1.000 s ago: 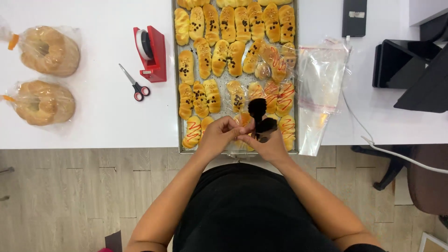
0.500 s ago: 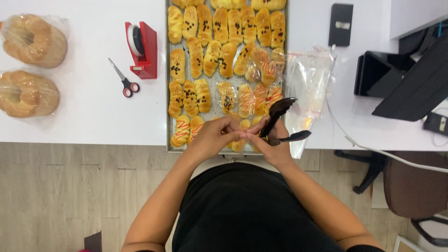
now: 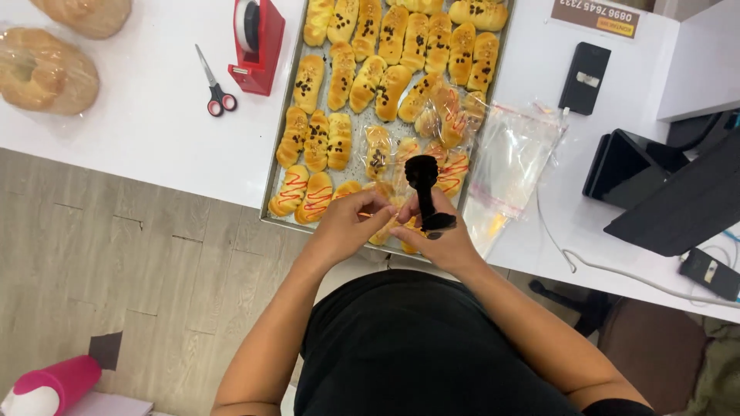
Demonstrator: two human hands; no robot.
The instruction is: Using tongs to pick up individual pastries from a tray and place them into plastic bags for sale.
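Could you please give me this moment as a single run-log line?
left hand: pinching clear bag at tray edge | right hand: holding black tongs | stack of clear bags: right of tray

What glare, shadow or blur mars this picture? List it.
Head view: even light, soft shadows; glare on the plastic bags and wrapped bread; hands and tongs slightly soft; the tray of buns looks sharp; table edges tilt.

You get bright, even overhead light; the white table (image 3: 154, 146) almost washes out and the shadows under your hands stay faint and soft. Glare glints off the clear plastic bags (image 3: 509, 162) and the metal tray (image 3: 279, 115) rim. Focus is sharp mid-frame, with slight softness and wide-angle bending at the corners
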